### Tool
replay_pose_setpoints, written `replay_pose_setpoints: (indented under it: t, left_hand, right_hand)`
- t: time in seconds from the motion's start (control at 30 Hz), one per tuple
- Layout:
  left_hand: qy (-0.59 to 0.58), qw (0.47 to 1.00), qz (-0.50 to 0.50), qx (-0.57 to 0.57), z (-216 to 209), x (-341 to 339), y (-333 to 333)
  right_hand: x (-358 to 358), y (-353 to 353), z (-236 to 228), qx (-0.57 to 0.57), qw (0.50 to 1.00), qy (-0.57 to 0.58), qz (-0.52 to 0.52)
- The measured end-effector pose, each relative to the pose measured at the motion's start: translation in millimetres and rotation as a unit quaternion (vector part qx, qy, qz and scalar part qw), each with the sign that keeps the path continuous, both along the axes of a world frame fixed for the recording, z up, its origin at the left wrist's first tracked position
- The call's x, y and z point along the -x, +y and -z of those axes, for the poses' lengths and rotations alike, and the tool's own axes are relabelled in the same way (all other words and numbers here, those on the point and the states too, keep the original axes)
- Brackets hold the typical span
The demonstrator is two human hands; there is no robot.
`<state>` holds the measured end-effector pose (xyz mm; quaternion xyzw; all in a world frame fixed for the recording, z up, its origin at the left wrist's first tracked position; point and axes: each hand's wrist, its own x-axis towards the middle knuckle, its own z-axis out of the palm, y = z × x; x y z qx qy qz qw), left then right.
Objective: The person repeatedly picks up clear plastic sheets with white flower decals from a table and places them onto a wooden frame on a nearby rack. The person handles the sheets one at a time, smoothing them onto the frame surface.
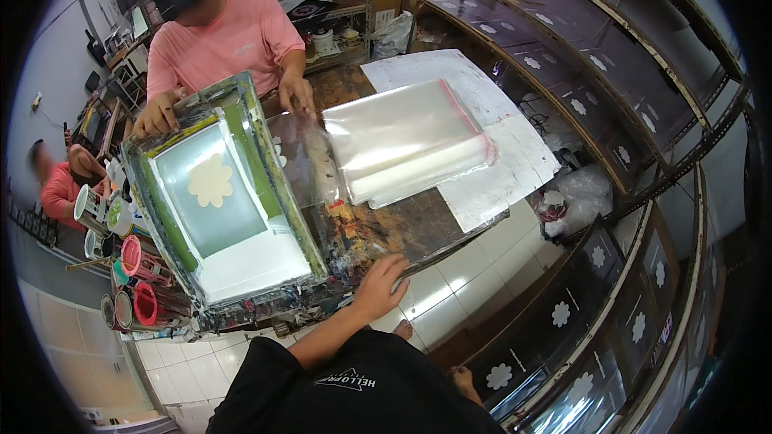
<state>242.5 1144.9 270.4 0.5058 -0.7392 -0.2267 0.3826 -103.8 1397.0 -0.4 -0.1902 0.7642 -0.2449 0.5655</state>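
Note:
My left hand (381, 286) lies on the near edge of the worktable (362, 233), fingers stretched out and nothing in them. Down by my right side hangs my right hand (464, 383), mostly hidden by my black shirt, so its fingers are hard to read. Left of my left hand is a screen printing frame (314, 253) with green borders and a cream flower shape in its mesh. A co-worker in a pink shirt (233, 40) grips its far edge with one hand and touches a clear plastic sheet (301, 165) with the other.
A stack of clear plastic bags (402, 141) lies on white paper (515, 157). Paint pots (149, 301) crowd the table's left side. Metal racks (555, 88) holding sheets with white flowers (560, 313) stand at the right. Another person (60, 193) is at far left.

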Motion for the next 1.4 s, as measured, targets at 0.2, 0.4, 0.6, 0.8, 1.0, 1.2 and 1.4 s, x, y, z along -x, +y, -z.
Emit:
replay_pose_setpoints:
  t: [0.2,0.4,0.6,0.8,1.0,1.2,1.4]
  left_hand:
    - [-0.252,0.937,-0.145,0.192,-51.4,2.3,-94.5]
    - [-0.459,0.857,-0.141,0.189,-7.4,1.6,-196.4]
    - [-0.424,0.897,-0.072,0.102,-13.8,39.4,-191.6]
    - [-0.430,0.878,-0.051,0.203,10.6,26.8,-205.5]
    - [-0.350,0.897,0.067,0.263,-21.9,76.0,-115.6]
    - [-0.244,0.903,0.242,0.257,-34.8,109.0,-5.2]
    - [-0.230,0.839,0.410,0.272,-36.3,111.3,66.5]
  right_hand:
    - [81.8,-80.5,28.6,0.067,0.993,0.095,-0.031]
    - [63.3,-139.7,-11.6,0.091,0.995,0.036,-0.011]
    - [36.2,-108.8,0.2,0.114,0.992,-0.046,0.012]
    - [16.9,-76.6,5.6,0.081,0.996,-0.008,-0.020]
    - [-28.7,-134.5,-132.7,0.211,0.953,-0.184,0.117]
    - [-38.4,-186.9,-296.1,0.432,0.778,-0.430,0.154]
    - [-42.3,-130.6,-292.1,0.331,0.911,-0.164,0.182]
